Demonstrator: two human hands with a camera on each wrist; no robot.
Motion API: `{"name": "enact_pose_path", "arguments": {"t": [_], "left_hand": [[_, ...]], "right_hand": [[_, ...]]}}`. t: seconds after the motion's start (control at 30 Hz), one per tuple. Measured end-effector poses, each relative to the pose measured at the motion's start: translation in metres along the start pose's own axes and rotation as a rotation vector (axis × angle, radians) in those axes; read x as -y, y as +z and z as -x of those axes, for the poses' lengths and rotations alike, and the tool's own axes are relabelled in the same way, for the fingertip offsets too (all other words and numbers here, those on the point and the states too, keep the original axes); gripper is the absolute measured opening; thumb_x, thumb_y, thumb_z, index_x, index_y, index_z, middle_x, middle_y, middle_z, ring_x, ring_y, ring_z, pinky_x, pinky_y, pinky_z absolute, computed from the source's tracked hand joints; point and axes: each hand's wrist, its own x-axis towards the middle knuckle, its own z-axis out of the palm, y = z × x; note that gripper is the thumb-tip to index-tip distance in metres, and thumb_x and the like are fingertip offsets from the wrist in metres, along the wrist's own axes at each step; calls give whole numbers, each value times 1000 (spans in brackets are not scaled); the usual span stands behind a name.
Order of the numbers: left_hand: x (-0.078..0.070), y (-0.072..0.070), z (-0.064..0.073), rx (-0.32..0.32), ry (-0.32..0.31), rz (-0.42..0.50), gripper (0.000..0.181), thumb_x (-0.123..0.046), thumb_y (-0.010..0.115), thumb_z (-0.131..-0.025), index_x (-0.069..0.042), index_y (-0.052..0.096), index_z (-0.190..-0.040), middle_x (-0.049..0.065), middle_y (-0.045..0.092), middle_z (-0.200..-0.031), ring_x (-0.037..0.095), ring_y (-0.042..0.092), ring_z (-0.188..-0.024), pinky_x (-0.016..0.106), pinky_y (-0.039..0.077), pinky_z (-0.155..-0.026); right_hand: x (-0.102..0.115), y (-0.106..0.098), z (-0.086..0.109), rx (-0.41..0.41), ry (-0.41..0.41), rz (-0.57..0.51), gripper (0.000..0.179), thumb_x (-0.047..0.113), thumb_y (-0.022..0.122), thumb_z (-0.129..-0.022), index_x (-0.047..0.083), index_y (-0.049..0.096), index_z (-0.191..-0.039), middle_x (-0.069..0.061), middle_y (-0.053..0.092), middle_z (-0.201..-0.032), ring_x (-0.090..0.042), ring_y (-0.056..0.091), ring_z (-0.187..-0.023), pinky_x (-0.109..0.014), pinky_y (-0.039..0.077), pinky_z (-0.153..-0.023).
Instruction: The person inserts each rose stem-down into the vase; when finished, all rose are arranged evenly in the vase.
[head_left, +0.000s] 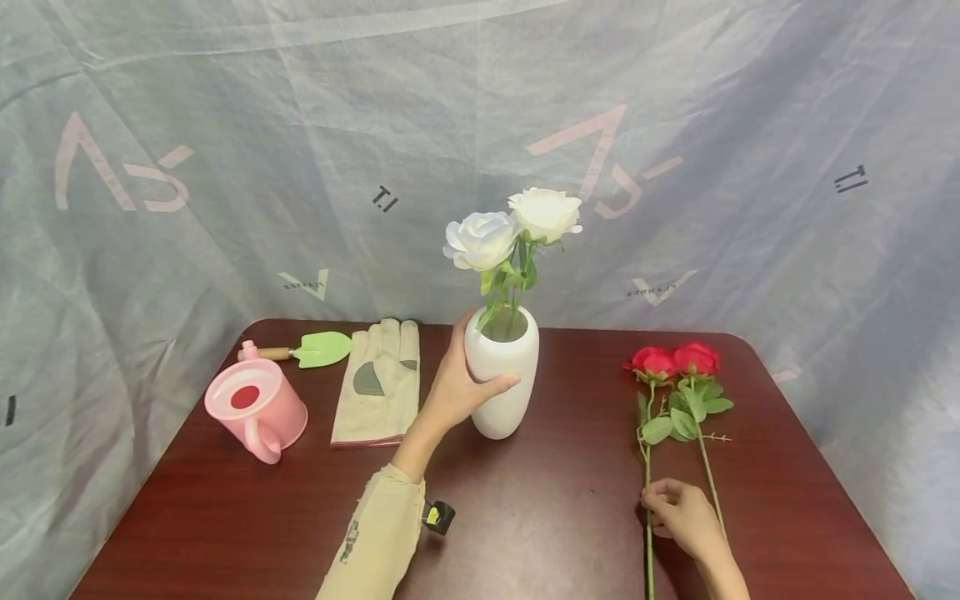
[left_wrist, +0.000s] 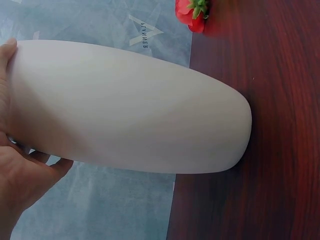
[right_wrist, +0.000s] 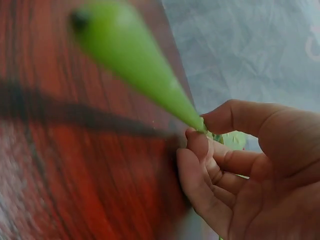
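Observation:
A white vase point(head_left: 504, 392) stands upright near the middle of the table, with two white roses point(head_left: 546, 215) in it. My left hand point(head_left: 467, 379) grips the vase from its left side, thumb across the front; the left wrist view shows the vase body point(left_wrist: 135, 110) large and sideways. At the right lie two red roses point(head_left: 696, 358) side by side with green leaves. My right hand point(head_left: 684, 515) pinches the stem point(head_left: 648, 467) of the left red rose between thumb and fingers. In the right wrist view the green stem end point(right_wrist: 135, 60) points toward the camera, over the table.
Left of the vase lies a pair of cream gardening gloves point(head_left: 382, 392). Beyond it are a green hand trowel point(head_left: 322, 349) with a wooden handle and a pink watering can point(head_left: 258, 408). A grey printed cloth point(head_left: 450, 108) hangs behind the dark red-brown table point(head_left: 540, 525).

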Motion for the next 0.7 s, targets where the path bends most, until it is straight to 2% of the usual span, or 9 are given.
{"name": "enact_pose_path", "arguments": {"t": [0.17,0.3,0.5,0.7], "left_hand": [[1,0,0,5,-4,3,94,-12,81,-71,-11,22,-145,12,48,-128,25,51,-108,45,40,-88],[2,0,0,4,0,3,94,-12,81,-71,-11,22,-145,12,47,-128,25,51,-108,46,40,-88],[2,0,0,1,8,-1,94,-12,80,-71,-7,22,-145,13,48,-127,26,51,-108,46,41,-87],[2,0,0,4,3,5,94,-11,80,-71,-11,22,-145,12,48,-127,25,51,-108,46,41,-87]], "right_hand": [[0,-2,1,26,-14,-42,12,3,57,-86,-7,62,-92,-9,64,-75,-18,58,-59,-31,52,-55],[-1,-1,4,49,-8,-97,15,0,57,-87,-9,60,-98,-12,66,-83,-18,59,-62,-32,52,-57],[2,5,7,65,-36,-262,26,3,61,-88,-13,57,-108,-17,66,-90,-16,60,-67,-32,53,-61],[10,13,10,39,-85,-405,32,5,63,-87,-14,56,-111,-21,64,-96,-15,61,-72,-32,54,-63]]}}
